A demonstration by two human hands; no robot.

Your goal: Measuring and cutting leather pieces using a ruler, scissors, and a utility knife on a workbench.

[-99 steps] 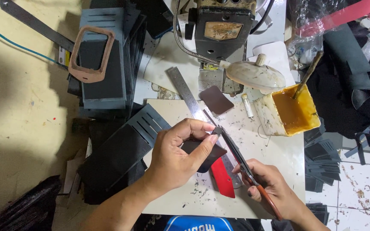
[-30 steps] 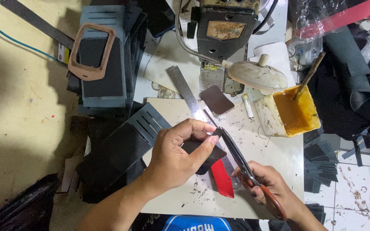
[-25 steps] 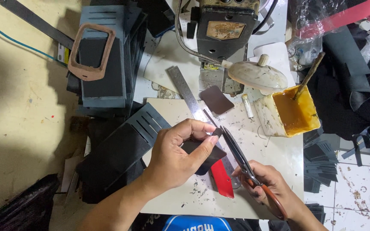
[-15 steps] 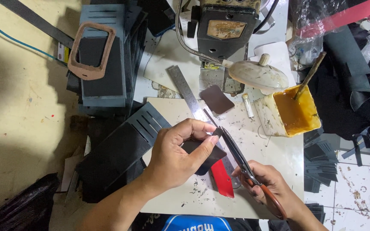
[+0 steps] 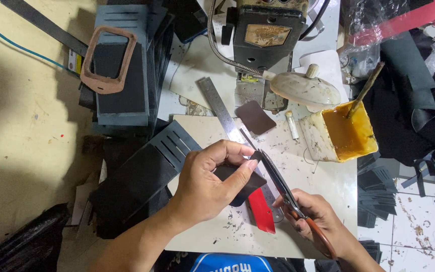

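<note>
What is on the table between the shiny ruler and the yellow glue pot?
In the head view, between the ruler and the glue pot lie a dark brown leather patch and a small white tube.

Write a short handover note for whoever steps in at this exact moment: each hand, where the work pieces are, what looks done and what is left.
Left hand: pinches a dark leather piece above the work board.
Right hand: grips the scissors by their brown handles, blades against the piece's right edge.
Nearby: a red strip lies under the piece, a steel ruler runs up the board, a brown rounded patch sits by the sewing machine, and the yellow glue tub holds a stick.
Done: small trimmings dot the board.
Left: the cut along that edge looks unfinished.
</note>
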